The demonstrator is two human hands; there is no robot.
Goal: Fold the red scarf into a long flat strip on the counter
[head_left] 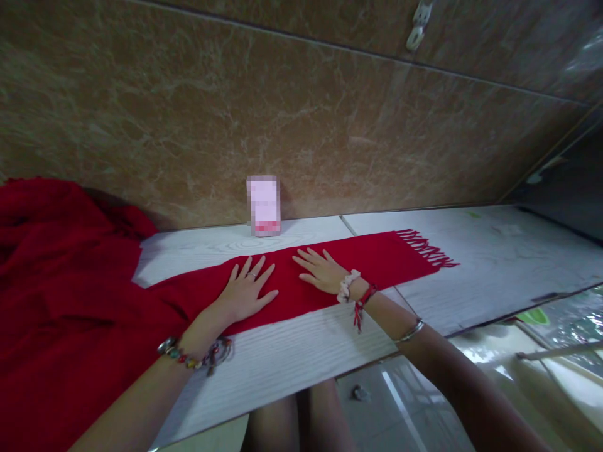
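Both palms lie face down on the cloth: the left hand (245, 294) and the right hand (323, 270) press flat, fingers spread, just apart from each other, and neither is pinching or clutching anything. From where I stand, they simply rest on the red scarf (367, 258), which runs as a long, flat strip between and beyond them on the white wood-grain tabletop (282, 358).

It looks soft and limp to me, light along this narrow stretch, with no stiffness to hold a shape, and nothing about it seems fragile. I'd expect it to slide and ruck up if pushed sideways. The plain edges near each hand look like the best places to take hold, with a wide pinch so the layers, if it is folded, stay together. The fringe (428, 251) at the right end is the delicate part; its loose strands could tangle, so I'd grip just inboard of it.

Over on the left the fabric swells into a loose heap (61, 282), probably the heavier portion, and likely to drag on the strip. Behind the hands, a small pale pink box-like object (265, 204), its details blurred, stands near the brown marbled wall (198, 125).
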